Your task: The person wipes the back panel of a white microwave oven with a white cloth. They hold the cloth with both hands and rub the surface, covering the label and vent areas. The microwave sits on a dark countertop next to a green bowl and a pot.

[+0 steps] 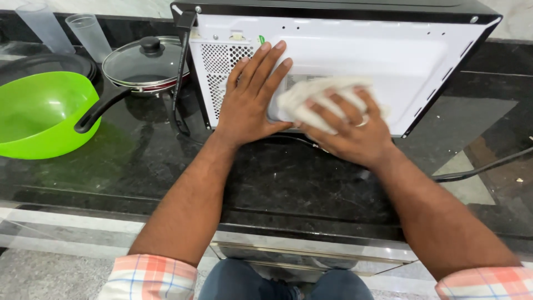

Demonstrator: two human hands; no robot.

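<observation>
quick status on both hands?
Left hand: open, flat against the microwave back panel, holding nothing.
Right hand: closed on a white cloth, pressed to the panel.

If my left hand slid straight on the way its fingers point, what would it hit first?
The left hand lies flat on the microwave's white back panel, fingers pointing up and right. It would probably slide along the panel to the black top edge; nothing else seems in line.
</observation>
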